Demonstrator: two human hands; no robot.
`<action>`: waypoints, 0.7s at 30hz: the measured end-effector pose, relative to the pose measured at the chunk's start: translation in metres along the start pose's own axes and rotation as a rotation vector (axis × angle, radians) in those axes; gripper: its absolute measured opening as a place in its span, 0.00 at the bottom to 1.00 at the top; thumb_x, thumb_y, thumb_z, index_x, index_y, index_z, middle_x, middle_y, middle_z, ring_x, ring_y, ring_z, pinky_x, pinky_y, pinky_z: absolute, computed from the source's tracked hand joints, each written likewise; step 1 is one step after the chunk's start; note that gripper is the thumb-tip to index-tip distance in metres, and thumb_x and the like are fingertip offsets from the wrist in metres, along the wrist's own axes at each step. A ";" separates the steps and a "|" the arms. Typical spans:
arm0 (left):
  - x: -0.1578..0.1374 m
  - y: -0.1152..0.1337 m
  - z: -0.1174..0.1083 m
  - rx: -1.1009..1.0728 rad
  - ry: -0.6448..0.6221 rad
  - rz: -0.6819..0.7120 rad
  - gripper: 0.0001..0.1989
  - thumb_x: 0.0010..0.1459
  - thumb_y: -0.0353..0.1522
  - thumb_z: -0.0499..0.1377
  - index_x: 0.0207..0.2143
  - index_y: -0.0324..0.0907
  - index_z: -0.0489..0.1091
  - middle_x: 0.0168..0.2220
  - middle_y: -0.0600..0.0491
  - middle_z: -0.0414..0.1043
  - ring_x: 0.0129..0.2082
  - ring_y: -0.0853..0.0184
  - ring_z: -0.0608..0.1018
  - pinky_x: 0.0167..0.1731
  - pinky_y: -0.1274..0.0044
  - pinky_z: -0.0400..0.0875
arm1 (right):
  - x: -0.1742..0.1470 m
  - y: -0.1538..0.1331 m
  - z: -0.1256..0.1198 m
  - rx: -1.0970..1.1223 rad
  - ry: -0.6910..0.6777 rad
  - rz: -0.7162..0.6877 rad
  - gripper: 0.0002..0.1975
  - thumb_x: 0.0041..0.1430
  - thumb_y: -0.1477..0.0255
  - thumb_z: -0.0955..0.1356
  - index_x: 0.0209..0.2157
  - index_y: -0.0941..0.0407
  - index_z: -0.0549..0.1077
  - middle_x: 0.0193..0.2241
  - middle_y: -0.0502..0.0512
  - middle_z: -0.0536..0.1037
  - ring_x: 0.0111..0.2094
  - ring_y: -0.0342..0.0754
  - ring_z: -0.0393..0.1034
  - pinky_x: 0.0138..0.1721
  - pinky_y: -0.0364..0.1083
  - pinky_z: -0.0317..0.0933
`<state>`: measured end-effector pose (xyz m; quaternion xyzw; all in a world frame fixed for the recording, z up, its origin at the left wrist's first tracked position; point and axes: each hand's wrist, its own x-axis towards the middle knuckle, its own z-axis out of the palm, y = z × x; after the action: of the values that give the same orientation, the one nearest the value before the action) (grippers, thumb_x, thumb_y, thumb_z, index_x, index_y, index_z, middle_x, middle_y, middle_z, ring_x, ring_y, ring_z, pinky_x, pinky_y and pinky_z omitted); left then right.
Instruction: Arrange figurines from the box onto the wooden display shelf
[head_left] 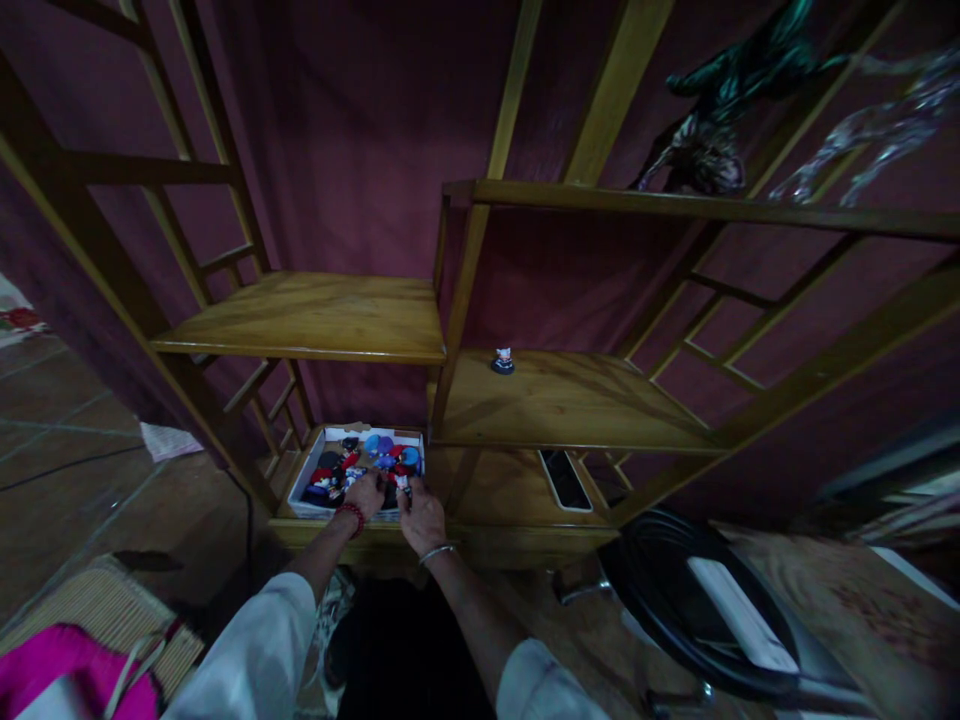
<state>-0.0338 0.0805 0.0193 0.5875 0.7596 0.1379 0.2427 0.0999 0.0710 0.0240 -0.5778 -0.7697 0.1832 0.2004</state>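
A shallow white cardboard box [295,496] on the lowest left shelf holds several small figurines in red, blue, purple and black [386,455]. My left hand [365,493], with a red bead bracelet at its wrist, reaches over the box's near edge. Its fingers are curled down among dark pieces, and what they hold is hidden. Beside it, my right hand [422,517] has its fingers closed at a small white-and-dark figurine [403,484] at the near right of the box. A silver bangle circles that wrist.
One small figurine on a dark base [503,362] stands on the middle right shelf [570,400]. Below lies a phone-like white-framed object [566,480]. A green-and-brown statue [705,150] and a clear horse-like figure [862,140] occupy the upper shelf. A black stool [637,570] stands at right.
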 end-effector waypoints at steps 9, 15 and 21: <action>-0.008 0.007 -0.010 -0.049 -0.012 0.030 0.16 0.52 0.26 0.48 0.39 0.42 0.70 0.41 0.50 0.72 0.42 0.67 0.72 0.42 0.79 0.62 | -0.002 0.002 -0.002 0.011 0.025 -0.082 0.14 0.55 0.73 0.59 0.43 0.56 0.66 0.37 0.56 0.72 0.40 0.49 0.65 0.41 0.44 0.56; -0.012 0.010 -0.013 -0.112 0.026 0.018 0.14 0.52 0.26 0.49 0.38 0.40 0.70 0.39 0.49 0.73 0.40 0.67 0.73 0.41 0.78 0.63 | -0.003 0.000 -0.002 0.071 0.078 -0.079 0.13 0.54 0.72 0.60 0.42 0.56 0.68 0.39 0.57 0.70 0.41 0.49 0.63 0.43 0.45 0.57; -0.017 0.015 -0.017 -0.248 0.056 0.026 0.10 0.51 0.27 0.51 0.34 0.40 0.70 0.35 0.50 0.73 0.38 0.67 0.73 0.39 0.78 0.63 | -0.003 0.001 -0.005 0.172 0.093 -0.057 0.14 0.51 0.77 0.60 0.41 0.58 0.67 0.38 0.58 0.70 0.40 0.48 0.65 0.43 0.44 0.58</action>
<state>-0.0276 0.0694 0.0444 0.5586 0.7355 0.2504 0.2903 0.1041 0.0689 0.0278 -0.5444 -0.7569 0.2158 0.2900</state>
